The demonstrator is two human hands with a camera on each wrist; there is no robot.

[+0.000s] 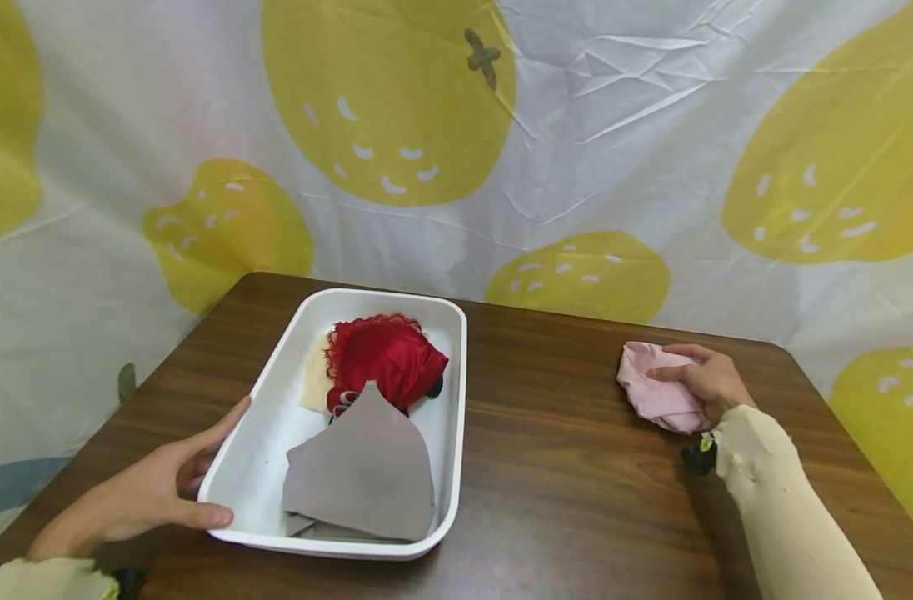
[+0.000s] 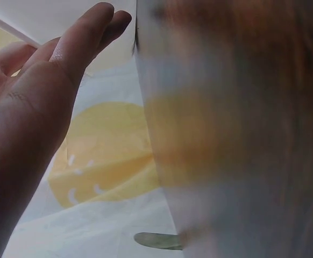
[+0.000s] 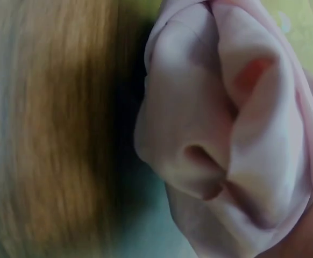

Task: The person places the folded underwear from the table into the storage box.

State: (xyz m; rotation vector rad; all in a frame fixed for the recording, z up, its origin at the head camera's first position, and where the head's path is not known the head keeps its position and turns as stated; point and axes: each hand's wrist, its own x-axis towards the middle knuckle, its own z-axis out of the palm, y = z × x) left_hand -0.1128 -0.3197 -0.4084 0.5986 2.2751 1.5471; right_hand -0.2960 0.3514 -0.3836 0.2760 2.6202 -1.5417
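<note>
My left hand holds the white plastic tray at its near left corner, thumb over the rim and fingers along the outer left side. In the left wrist view, that hand reaches up against the pale tray wall. Over at the right of the table, my right hand grips a bunched pink fabric garment. Folds of the pink garment fill much of the right wrist view, with part of the hand at the right edge. Inside the tray lie a red satin lace-edged bra and a smooth grey folded garment.
A cream piece of fabric lies partly under the red bra in the tray. The brown wood-grain table has rounded far corners. Behind it hangs a white cloth printed with yellow fruit.
</note>
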